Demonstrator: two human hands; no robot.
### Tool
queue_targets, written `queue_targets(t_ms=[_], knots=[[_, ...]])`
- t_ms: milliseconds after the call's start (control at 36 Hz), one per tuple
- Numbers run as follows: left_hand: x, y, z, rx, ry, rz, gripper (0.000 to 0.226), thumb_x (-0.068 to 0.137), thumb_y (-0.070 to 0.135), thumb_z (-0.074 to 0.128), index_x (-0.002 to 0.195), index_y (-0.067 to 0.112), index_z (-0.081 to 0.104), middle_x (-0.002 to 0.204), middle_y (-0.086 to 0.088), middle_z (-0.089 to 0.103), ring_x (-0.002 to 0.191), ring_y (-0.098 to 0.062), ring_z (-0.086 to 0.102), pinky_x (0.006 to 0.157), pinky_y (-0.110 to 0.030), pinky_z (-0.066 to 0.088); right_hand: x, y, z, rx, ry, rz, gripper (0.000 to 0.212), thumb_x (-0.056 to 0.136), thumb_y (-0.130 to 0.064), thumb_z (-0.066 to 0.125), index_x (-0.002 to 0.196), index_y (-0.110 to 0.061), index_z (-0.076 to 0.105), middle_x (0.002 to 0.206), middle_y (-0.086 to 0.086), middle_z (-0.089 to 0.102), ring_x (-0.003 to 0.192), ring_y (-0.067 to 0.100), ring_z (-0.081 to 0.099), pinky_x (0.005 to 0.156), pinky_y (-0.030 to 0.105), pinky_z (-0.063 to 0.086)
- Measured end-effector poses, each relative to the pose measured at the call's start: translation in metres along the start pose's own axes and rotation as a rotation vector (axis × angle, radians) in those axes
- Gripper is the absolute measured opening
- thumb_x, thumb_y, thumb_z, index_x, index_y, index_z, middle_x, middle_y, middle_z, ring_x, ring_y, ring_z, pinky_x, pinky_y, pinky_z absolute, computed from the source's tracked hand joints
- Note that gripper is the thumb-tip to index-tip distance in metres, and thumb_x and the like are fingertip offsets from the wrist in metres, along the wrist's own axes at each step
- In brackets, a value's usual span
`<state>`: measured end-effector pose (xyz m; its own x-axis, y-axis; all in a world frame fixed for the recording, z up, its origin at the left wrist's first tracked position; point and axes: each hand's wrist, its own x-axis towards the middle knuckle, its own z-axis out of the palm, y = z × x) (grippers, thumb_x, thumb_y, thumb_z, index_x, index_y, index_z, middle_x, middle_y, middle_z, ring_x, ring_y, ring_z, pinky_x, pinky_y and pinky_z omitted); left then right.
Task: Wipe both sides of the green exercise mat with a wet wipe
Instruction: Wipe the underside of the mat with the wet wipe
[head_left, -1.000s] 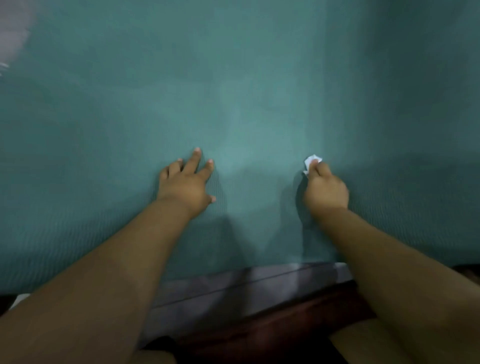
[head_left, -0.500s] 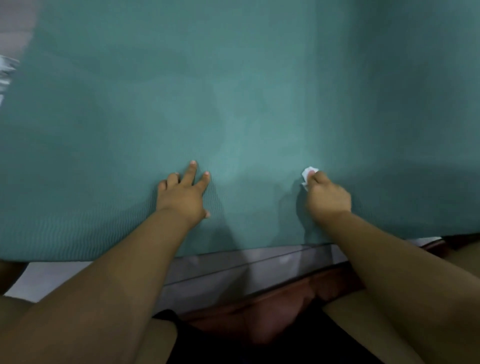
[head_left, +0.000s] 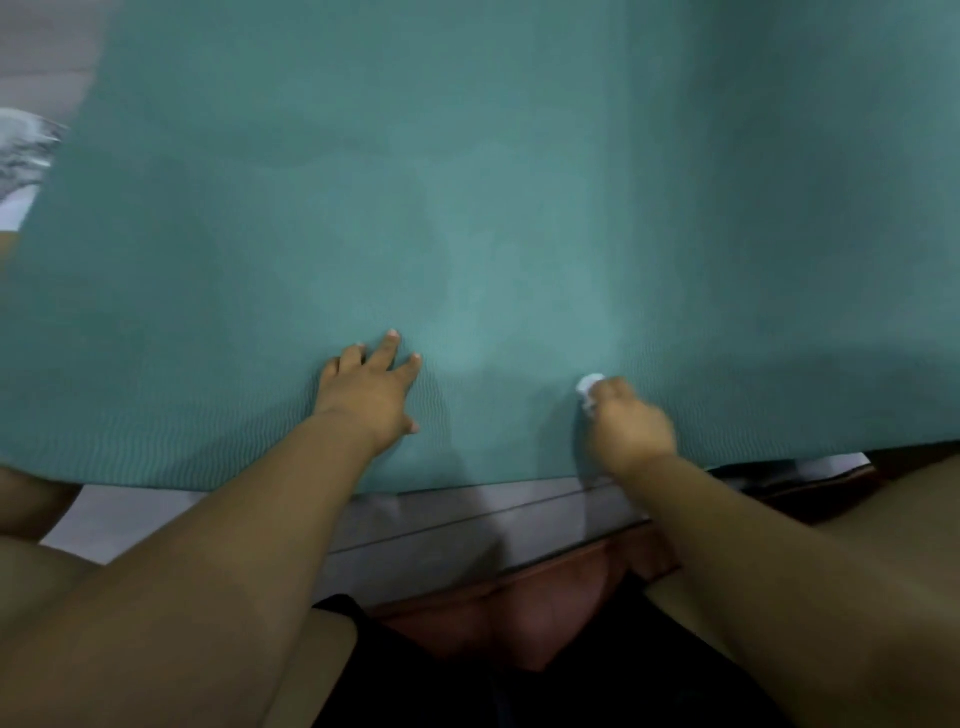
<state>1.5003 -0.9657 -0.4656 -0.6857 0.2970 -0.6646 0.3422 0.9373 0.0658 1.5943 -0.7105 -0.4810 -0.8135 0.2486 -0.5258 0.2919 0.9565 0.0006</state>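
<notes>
The green exercise mat (head_left: 493, 182) fills most of the head view, with a ribbed texture near its front edge. My left hand (head_left: 370, 384) lies flat on the mat with its fingers spread, pressing it down. My right hand (head_left: 628, 423) is curled around a small white wet wipe (head_left: 589, 387), which pokes out past the knuckles and touches the mat close to its front edge. A paler streak runs up the mat between the two hands.
Grey floor tiles (head_left: 457, 530) show in front of the mat's edge. My knees and dark shorts (head_left: 467, 691) lie at the bottom. At the far left a pale blurred object (head_left: 23, 150) sits beside the mat.
Both hands have slid back towards me along the mat, the right one dragging the wipe nearer the front edge. More of the floor and my legs has come into view.
</notes>
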Motion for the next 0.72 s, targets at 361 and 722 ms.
queue_targets(t_ms=[361, 722], knots=[[-0.015, 0.001, 0.005, 0.029, -0.023, 0.020, 0.082, 0.084, 0.049, 0.063, 0.150, 0.032, 0.016, 0.159, 0.002, -0.006, 0.144, -0.029, 0.005, 0.116, -0.041, 0.009, -0.026, -0.032, 0.015, 0.144, -0.072, -0.169, 0.030, 0.098, -0.019, 0.040, 0.127, -0.011, 0.040, 0.134, 0.010, 0.043, 0.110, 0.033, 0.052, 0.084, 0.034, 0.041], [-0.037, -0.007, 0.007, 0.151, -0.116, 0.022, 0.091, 0.075, 0.058, 0.066, 0.148, 0.043, 0.013, 0.158, 0.002, -0.014, 0.143, -0.038, -0.011, 0.113, -0.058, -0.007, -0.027, -0.014, 0.012, -0.229, -0.193, -0.357, 0.082, 0.089, -0.025, 0.046, 0.144, -0.046, -0.011, 0.148, 0.016, 0.007, 0.121, 0.036, 0.039, 0.094, 0.043, 0.045]])
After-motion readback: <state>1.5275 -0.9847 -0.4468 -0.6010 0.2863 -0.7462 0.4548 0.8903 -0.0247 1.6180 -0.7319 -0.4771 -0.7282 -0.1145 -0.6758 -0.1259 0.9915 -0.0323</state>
